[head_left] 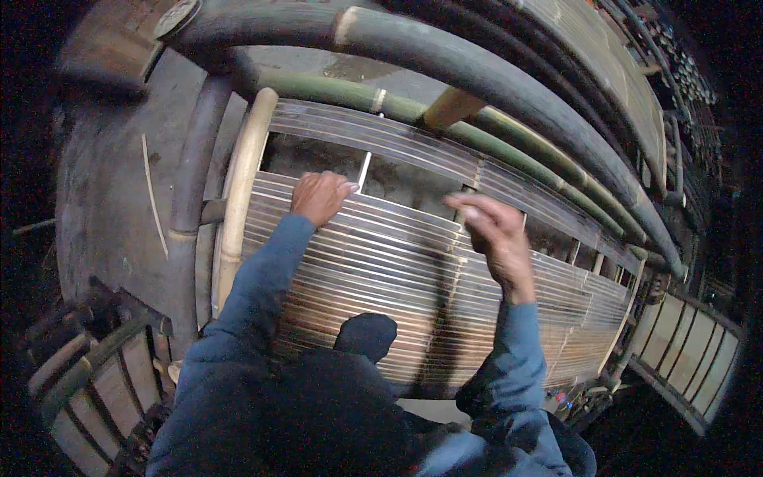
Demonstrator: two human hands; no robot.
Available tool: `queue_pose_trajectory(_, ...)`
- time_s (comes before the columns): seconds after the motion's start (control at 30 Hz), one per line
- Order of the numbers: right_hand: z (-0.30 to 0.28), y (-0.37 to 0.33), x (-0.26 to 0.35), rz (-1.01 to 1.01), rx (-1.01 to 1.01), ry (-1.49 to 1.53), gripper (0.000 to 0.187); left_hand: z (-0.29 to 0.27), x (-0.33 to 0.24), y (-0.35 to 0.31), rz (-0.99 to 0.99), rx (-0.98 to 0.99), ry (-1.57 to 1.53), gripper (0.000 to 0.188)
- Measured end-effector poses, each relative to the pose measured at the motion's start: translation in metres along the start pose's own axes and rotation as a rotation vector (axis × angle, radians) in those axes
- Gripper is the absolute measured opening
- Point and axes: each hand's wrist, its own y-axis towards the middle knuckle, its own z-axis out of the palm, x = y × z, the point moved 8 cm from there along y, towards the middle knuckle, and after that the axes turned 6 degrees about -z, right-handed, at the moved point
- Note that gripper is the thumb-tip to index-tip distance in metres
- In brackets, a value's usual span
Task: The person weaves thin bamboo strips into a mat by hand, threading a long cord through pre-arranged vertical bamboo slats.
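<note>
A frame of bamboo poles lies before me, its bed made of thin parallel bamboo slats [381,262]. Across the bed's far part runs an open gap, with a pale crosspiece [365,172] spanning it; beyond it lies a narrower band of slats [318,122]. My left hand [321,197] is closed over the slat at the gap's near edge, fingertips beside the crosspiece. To the right, my right hand [494,230] is raised over the same edge, its fingers bent and pressed together. Whatever it may hold is hidden, and the hand is slightly blurred.
A pale upright end pole [245,171] bounds the bed's left side. Thick dark bamboo [445,49] and a green pole [318,85] run along the far side. A bamboo rack [103,374] stands at lower left, a slatted panel [687,350] at right. One thin strip [151,187] lies on the floor.
</note>
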Motion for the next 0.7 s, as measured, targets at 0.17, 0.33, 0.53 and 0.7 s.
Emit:
queue_pose_trajectory(0.17, 0.059, 0.097, -0.067, -0.288, 0.149, -0.701, 0.03, 0.016, 0.004, 0.039, 0.034, 0.108, -0.215, 0.035)
queue_pose_trajectory(0.33, 0.098, 0.148, -0.121, -0.099, 0.217, -0.907, 0.025, 0.02, 0.019, 0.04, -0.176, 0.079, -0.157, 0.037)
queue_pose_trajectory(0.53, 0.114, 0.177, -0.172, -0.193, 0.113, -0.642, 0.021, 0.016, 0.009, 0.042, -0.177, 0.06, -0.159, 0.027)
queue_pose_trajectory(0.7, 0.12, 0.177, -0.18, -0.111, 0.171, -0.684, 0.02, 0.018, 0.021, 0.046, -0.284, 0.083, -0.131, 0.019)
